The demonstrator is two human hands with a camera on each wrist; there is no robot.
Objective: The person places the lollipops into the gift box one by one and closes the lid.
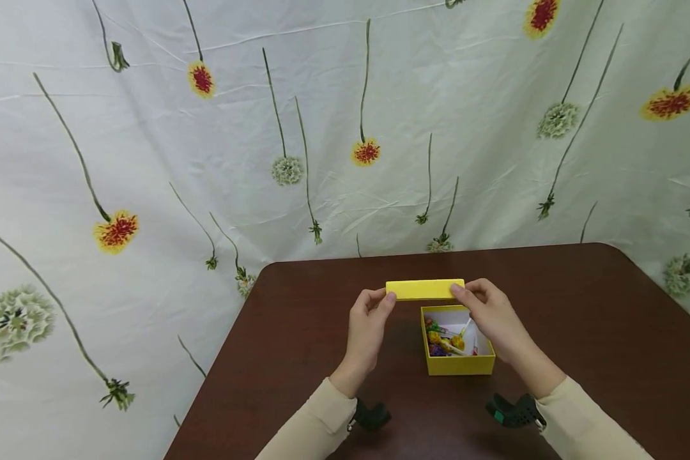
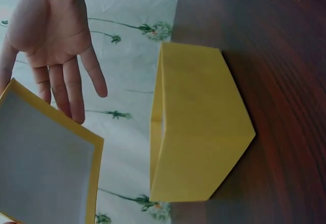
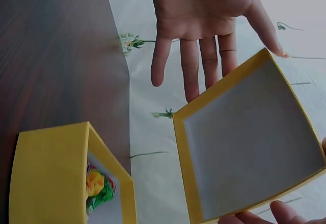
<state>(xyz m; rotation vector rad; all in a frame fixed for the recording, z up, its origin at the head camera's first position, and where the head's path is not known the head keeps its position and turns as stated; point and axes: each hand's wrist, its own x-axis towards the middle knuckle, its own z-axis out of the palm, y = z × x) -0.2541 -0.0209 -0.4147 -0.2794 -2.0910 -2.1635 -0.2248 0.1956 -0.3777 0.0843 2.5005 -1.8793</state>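
Note:
A yellow box lid (image 1: 422, 290) is held up above the table between my two hands. My left hand (image 1: 367, 335) pinches its left end, thumb in front. At the right end, my right hand (image 1: 497, 319) grips it in the same way. Both wrist views look up at the lid's white inside (image 3: 249, 142). Below it and slightly to the right stands the open yellow box (image 1: 460, 366), touched by neither hand. Several lollipops in coloured wrappers (image 1: 451, 342) lie inside the box, mostly toward its left; my right hand overlaps its upper right corner in the head view.
The box stands on a dark brown table (image 1: 299, 332) with rounded far corners. Behind the table hangs a white cloth (image 1: 236, 128) printed with flowers. Dark straps with cameras (image 1: 370, 415) sit at both wrists, below the light sleeves (image 1: 316, 421).

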